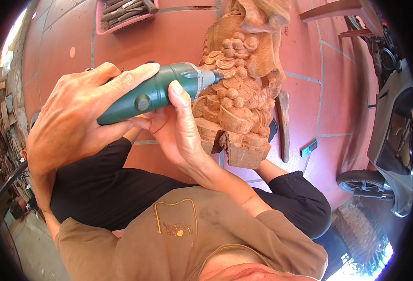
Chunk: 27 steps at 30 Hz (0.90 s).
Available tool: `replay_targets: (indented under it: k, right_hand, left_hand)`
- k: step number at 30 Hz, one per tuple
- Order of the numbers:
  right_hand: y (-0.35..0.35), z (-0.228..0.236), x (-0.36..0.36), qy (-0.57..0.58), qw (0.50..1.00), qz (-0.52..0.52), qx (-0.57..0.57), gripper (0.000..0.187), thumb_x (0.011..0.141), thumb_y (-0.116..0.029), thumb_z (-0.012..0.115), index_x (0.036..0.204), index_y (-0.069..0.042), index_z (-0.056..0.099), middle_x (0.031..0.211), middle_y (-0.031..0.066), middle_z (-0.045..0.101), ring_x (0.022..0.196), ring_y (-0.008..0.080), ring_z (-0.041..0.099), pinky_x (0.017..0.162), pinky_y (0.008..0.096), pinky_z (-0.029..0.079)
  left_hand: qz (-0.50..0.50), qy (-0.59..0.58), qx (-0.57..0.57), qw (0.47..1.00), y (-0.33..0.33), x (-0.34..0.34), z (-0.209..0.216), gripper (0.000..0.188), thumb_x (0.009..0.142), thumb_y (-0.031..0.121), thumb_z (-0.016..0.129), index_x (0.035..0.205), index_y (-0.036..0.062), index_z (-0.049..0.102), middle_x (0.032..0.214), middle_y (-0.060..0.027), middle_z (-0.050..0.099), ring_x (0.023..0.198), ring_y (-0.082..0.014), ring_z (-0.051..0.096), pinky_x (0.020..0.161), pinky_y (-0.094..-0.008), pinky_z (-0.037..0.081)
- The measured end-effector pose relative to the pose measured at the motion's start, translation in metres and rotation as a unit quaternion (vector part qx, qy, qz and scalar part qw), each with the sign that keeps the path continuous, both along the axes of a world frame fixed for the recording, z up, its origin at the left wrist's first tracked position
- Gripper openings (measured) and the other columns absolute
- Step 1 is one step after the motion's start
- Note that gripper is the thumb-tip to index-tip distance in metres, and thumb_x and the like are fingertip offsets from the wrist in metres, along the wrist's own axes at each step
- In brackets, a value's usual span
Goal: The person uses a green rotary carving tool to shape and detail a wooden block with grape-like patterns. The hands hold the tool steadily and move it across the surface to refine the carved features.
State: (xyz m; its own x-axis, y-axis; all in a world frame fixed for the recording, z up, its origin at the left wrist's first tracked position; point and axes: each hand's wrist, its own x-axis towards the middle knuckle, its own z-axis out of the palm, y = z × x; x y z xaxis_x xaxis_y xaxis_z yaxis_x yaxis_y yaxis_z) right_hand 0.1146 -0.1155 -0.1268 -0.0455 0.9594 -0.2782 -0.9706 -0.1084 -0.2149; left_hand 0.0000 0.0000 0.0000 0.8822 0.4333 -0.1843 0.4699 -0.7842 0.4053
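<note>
A green rotary tool (162,89) is gripped by both of my hands. My left hand (75,110) wraps round its rear body from the left, index finger stretched along the top. My right hand (183,133) holds it nearer the front from below, thumb up against the casing. The grey nose points right, its tip at the surface of a wood carving (246,96); whether the bit touches cannot be made out. Round fruit-like balls and overlapping coin-like discs cover the carving. Its flat base block faces me, between my legs.
A pink basket (100,32) of hand tools with wooden handles stands at the far left. Right of the carving lie a wooden mallet-like stick (283,129) and a keypad phone (309,148) on red floor tiles. A motorbike (389,126) stands at the right edge; clutter lines the left.
</note>
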Motion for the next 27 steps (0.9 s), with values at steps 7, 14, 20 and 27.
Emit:
replay_targets:
  k: [7,14,20,27]
  right_hand:
    - [0.0005,0.0024,0.0010,0.019,0.999,-0.032,-0.007,0.050,0.102,-0.046,0.056,0.135,-0.010,0.048,0.125,0.0086,0.061,0.117,0.0217,0.063,0.100,0.0494,0.055]
    - [0.0003,0.0038,0.0020,0.032,0.999,-0.037,-0.009,0.048,0.102,-0.045,0.056,0.134,-0.011,0.049,0.125,0.0076,0.061,0.116,0.0206,0.063,0.099,0.0493,0.055]
    - [-0.0004,0.0031,0.0020,0.041,0.999,-0.029,-0.001,0.047,0.102,-0.044,0.057,0.134,-0.011,0.049,0.124,0.0071,0.061,0.115,0.0196,0.063,0.099,0.0500,0.055]
    - [-0.0031,0.0015,0.0016,0.044,0.999,-0.030,0.008,0.046,0.102,-0.044,0.056,0.133,-0.011,0.050,0.123,0.0069,0.062,0.116,0.0193,0.062,0.101,0.0508,0.054]
  left_hand:
    - [-0.007,-0.005,0.013,1.000,-0.0025,0.0054,-0.0011,0.074,0.066,0.007,0.078,0.138,0.0053,0.059,0.093,-0.0144,0.065,0.080,-0.0335,0.067,0.070,-0.0402,0.054]
    - [-0.008,0.001,0.030,1.000,-0.0063,0.0087,0.0012,0.074,0.067,0.007,0.078,0.138,0.0060,0.059,0.089,-0.0129,0.063,0.078,-0.0327,0.066,0.069,-0.0401,0.053]
    - [-0.009,0.009,0.044,0.999,-0.0087,0.0092,0.0050,0.074,0.067,0.008,0.079,0.138,0.0067,0.059,0.089,-0.0120,0.062,0.077,-0.0322,0.065,0.068,-0.0398,0.053]
    - [-0.014,0.016,0.045,0.999,-0.0086,0.0072,0.0048,0.075,0.067,0.011,0.080,0.138,0.0075,0.059,0.092,-0.0110,0.065,0.080,-0.0313,0.066,0.070,-0.0399,0.054]
